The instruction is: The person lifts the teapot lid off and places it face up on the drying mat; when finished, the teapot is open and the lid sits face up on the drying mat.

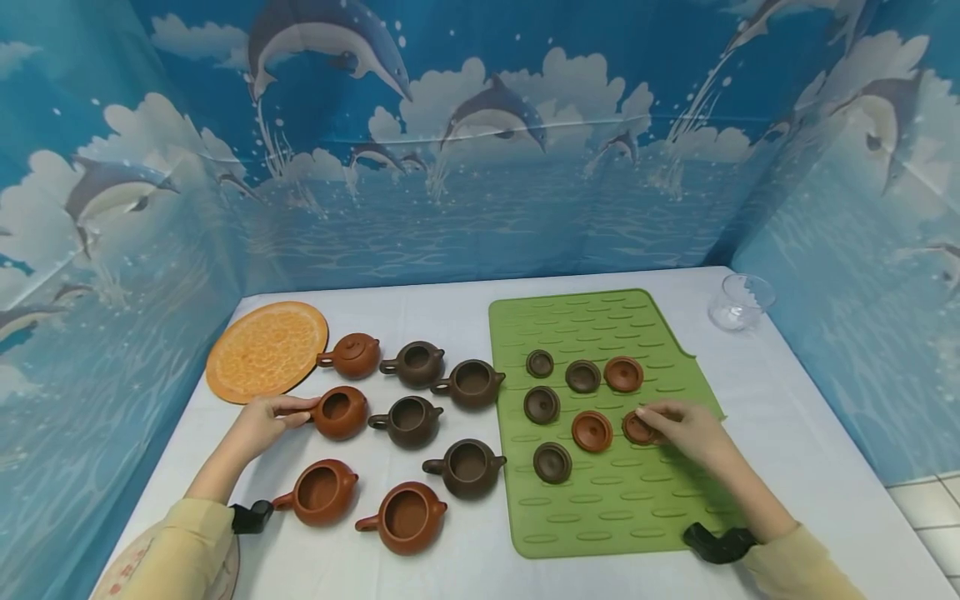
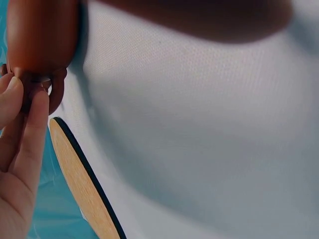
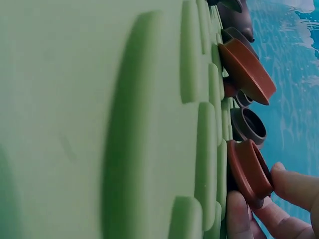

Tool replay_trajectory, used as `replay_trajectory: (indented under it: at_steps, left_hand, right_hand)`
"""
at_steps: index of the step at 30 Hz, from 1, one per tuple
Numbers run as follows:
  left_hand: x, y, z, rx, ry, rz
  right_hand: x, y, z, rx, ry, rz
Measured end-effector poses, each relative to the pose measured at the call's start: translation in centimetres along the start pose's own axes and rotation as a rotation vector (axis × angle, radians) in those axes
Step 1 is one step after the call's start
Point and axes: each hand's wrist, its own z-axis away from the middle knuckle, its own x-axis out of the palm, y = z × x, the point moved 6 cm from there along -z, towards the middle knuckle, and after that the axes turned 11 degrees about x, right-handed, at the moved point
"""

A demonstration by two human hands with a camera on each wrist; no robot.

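Observation:
A reddish-brown clay teapot (image 1: 341,412) without its lid stands on the white cloth. My left hand (image 1: 264,429) pinches its handle between thumb and fingers, as the left wrist view also shows. Over the green mat my right hand (image 1: 686,427) pinches a small reddish-brown teapot lid (image 1: 640,427) at its edge; in the right wrist view the lid (image 3: 249,172) is tilted, thumb on one side and fingers on the other. Beside it on the mat lies another reddish-brown lid (image 1: 592,432). Directly right of the gripped teapot is a dark brown open teapot (image 1: 408,421).
Several more open teapots stand around, and one reddish teapot (image 1: 356,356) at the back wears its lid. Several lids lie on the green mat (image 1: 600,521). An orange round mat (image 1: 267,352) is at the back left, a clear glass (image 1: 738,304) at the back right.

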Motion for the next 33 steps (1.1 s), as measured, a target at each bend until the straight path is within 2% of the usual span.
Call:
replay_trajectory:
  at_steps: [9, 15, 19, 23, 27, 30, 33]
  left_hand:
    - [0.1, -0.1, 0.0, 0.005, 0.003, 0.01]
    - [0.0, 0.0, 0.0, -0.008, -0.007, 0.014]
    - [0.0, 0.0, 0.1, -0.009, -0.012, 0.013]
    - [-0.1, 0.2, 0.0, 0.016, -0.013, -0.008]
    - [-0.5, 0.7, -0.1, 0.052, -0.029, -0.039]
    - [-1.1, 1.2, 0.1, 0.066, -0.056, -0.05]
    - [-2.4, 2.1, 0.1, 0.074, -0.059, -0.053]
  right_hand:
    - [-0.3, -0.5, 0.3, -0.025, 0.062, 0.089]
    - [-0.7, -0.8, 0.5, 0.014, 0.065, 0.112]
    - [-1.1, -1.5, 0.5, 0.003, 0.067, 0.107]
    - [-1.8, -3.9, 0.6, -0.073, 0.09, 0.081]
    - [-2.2, -7.4, 0.5, -0.145, 0.106, 0.089]
    - [-1.8, -10.6, 0.0, -0.182, 0.076, 0.08]
    - [-0.7, -14.1, -0.7, -0.236, 0.023, 0.05]
